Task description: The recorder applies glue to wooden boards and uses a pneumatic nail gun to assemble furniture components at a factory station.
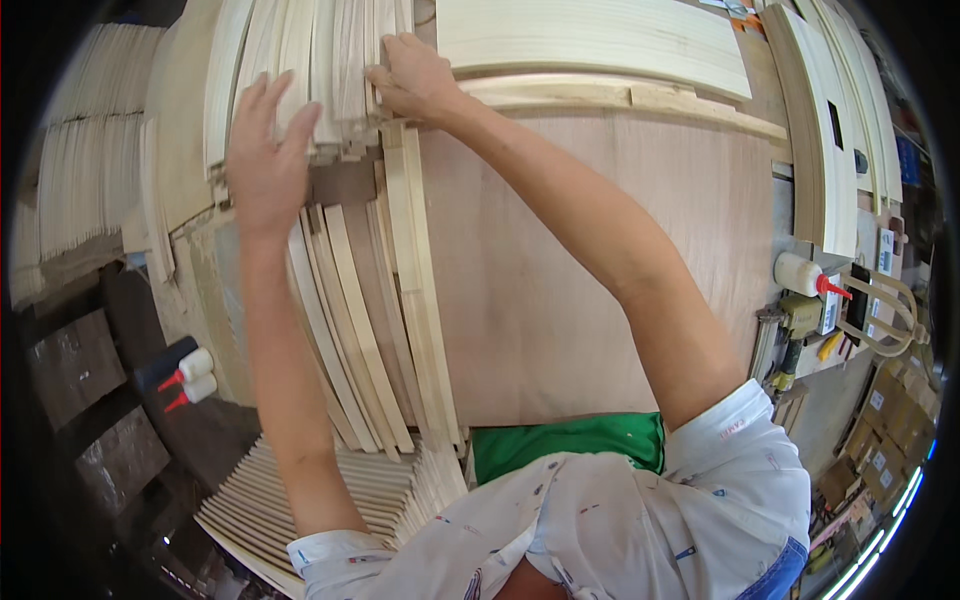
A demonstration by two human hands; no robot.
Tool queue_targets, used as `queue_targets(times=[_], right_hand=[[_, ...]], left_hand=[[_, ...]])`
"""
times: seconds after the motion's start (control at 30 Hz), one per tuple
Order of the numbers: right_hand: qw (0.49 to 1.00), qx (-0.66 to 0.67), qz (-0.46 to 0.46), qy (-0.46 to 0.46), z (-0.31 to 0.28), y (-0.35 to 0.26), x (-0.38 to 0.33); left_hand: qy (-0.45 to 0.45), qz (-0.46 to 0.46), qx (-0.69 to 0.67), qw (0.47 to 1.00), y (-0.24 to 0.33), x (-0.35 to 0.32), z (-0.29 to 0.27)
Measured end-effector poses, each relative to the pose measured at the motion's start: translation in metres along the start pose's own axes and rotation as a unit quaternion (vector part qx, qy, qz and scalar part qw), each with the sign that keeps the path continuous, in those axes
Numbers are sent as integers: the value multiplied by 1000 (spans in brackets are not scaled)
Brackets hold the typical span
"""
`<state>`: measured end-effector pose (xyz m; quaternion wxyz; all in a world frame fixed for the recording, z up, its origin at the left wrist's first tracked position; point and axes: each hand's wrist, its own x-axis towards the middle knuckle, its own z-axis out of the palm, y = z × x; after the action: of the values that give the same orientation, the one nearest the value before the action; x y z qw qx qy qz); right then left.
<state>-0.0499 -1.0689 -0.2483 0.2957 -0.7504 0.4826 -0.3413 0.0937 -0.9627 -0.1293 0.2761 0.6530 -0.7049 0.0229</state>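
At the upper left stands a bundle of pale wooden strips (290, 60), packed side by side on edge. Over its near left part is my left hand (268, 150), fingers and thumb spread, slightly blurred, with nothing held in it. My right hand (415, 78) is at the bundle's right side, its bent fingers gripping the edge of an outer wooden strip (372, 50); the fingertips are partly hidden. More loose wooden strips (345, 320) run lengthwise between my arms, just below the bundle.
A wide pale board (590, 40) lies behind a brown wooden panel (590, 270). Glue bottles (798, 272) stand right, near a nail gun (800, 315); two more glue bottles (198, 375) lie left. Stacked slats (300, 490) sit beside me, and green cloth (570, 445) at the front.
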Motion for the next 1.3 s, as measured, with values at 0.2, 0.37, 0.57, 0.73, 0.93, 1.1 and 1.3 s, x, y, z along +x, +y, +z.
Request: queue_targets(times=[0.2,0.37,0.57,0.73,0.93,1.1,1.3], right_hand=[[992,71,-100,25,-24,1,-79],[990,108,-81,-31,-74,10,-203],[969,171,175,21,-199,51,-420],[946,152,267,107,-255,47,-517],[922,240,242,184,-260,59,-574],[958,159,196,139,-274,36,-530],[975,-128,73,164,-332,57,-398]], left_hand=[[34,-28,-106,993,72,-54,28],[101,-63,-247,962,117,-145,77],[-24,-213,-367,905,212,-286,96],[-8,-159,-337,928,217,-357,96],[-2,-33,-282,959,228,-355,114],[-34,-69,-255,964,222,-360,102],[-29,-67,-275,959,226,-356,102]])
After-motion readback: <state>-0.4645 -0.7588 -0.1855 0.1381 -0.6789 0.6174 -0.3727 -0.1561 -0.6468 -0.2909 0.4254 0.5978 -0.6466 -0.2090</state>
